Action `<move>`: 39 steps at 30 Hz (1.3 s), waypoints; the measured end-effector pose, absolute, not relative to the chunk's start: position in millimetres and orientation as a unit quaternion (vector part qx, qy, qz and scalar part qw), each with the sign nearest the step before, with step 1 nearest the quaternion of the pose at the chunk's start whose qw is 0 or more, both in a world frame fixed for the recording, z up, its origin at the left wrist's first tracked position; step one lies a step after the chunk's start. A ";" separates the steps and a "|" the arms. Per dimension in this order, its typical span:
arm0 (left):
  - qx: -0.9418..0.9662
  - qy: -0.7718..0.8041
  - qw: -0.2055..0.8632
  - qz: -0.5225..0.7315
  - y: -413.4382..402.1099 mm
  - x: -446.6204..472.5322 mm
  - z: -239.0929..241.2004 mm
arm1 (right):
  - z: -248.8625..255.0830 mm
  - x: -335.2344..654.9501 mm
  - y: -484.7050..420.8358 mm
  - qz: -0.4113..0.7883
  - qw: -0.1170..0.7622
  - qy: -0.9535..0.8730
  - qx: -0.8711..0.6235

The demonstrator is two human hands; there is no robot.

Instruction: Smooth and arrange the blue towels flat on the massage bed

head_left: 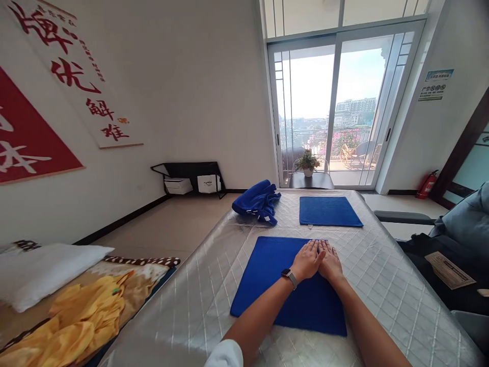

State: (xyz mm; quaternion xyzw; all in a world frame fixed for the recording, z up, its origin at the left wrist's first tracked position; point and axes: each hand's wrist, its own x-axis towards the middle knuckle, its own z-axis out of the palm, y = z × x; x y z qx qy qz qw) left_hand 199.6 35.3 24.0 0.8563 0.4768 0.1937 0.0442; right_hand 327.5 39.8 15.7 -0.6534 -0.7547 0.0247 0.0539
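Observation:
A blue cloth point(275, 285), like a towel, lies spread out flat in front of me on the silvery quilted cover. Both my hands press flat near its far right corner, side by side and touching. My left hand point(307, 261), with a watch on the wrist, has its fingers stretched forward. Beside it, my right hand point(330, 262) also lies with fingers extended. Farther back, a second blue cloth point(329, 211) rests flat. To its left sits a crumpled heap of blue cloths point(256, 201) with small white tags.
The quilted cover point(183, 306) spreads over a large table-like surface. At left lie a white pillow point(57, 272) and yellow clothing point(84, 316). A dark chair point(458, 239) stands close on the right. A potted plant point(307, 162) stands beyond the far edge, before glass doors.

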 end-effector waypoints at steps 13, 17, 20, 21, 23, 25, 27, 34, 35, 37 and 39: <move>0.767 0.624 0.010 0.150 58.7 85.6 6.0 | 12.3 323.9 46.7 0.056 0.088 -0.733 -0.672; 0.752 0.640 0.013 0.158 56.5 41.3 5.8 | 11.8 324.4 47.0 0.054 0.080 -0.733 -0.673; 0.747 0.643 0.017 0.167 55.7 25.0 3.4 | 11.7 324.3 47.7 0.052 0.073 -0.735 -0.673; 0.747 0.643 0.016 0.169 55.9 22.5 2.4 | 11.6 324.2 47.9 0.052 0.072 -0.735 -0.673; 0.748 0.641 0.011 0.173 57.0 20.1 0.2 | 11.7 323.9 48.0 0.052 0.071 -0.735 -0.673; 0.746 0.643 0.004 0.172 58.2 18.1 -1.5 | 11.8 323.7 48.0 0.051 0.069 -0.733 -0.674; 0.742 0.649 0.000 0.168 59.0 14.3 -2.9 | 12.1 323.5 48.0 0.049 0.066 -0.733 -0.675; 0.727 0.666 0.007 0.164 55.7 -0.2 -3.5 | 10.3 323.0 49.3 0.036 0.062 -0.732 -0.677; 0.726 0.668 0.011 0.164 55.1 -0.4 -3.1 | 9.6 323.1 49.6 0.037 0.063 -0.732 -0.677; 0.723 0.671 0.020 0.165 54.2 0.1 -2.6 | 8.3 323.5 50.2 0.040 0.062 -0.731 -0.679; 0.721 0.672 0.024 0.168 53.8 0.9 -2.5 | 7.6 323.9 50.6 0.044 0.061 -0.730 -0.679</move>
